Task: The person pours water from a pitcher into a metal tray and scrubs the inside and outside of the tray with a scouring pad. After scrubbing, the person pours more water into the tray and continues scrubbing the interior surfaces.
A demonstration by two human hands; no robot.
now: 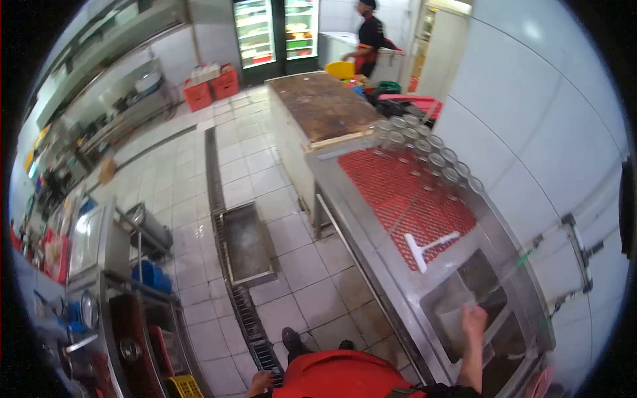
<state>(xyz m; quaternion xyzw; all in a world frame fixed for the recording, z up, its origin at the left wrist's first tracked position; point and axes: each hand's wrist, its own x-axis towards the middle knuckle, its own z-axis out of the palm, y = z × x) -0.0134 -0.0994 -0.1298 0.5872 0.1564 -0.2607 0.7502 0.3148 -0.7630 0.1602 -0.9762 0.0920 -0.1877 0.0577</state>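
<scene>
My right hand reaches over the near basin of the steel sink, its fingers closed. A pale, blurred, see-through thing shows beside and below the fist; its kind is not clear. Low at the bottom edge, my left hand hangs beside the red apron, away from the counter. It is partly cut off, and its fingers are too indistinct to read. A white T-shaped squeegee lies on the red mesh mat, just beyond the sink. Several upturned glass jars line the mat's wall side.
A brown-topped bench adjoins the counter. A shallow metal tray sits in the floor by the drain grate. Steel shelving stands at left. Another person is at the back, near lit fridges and red crates.
</scene>
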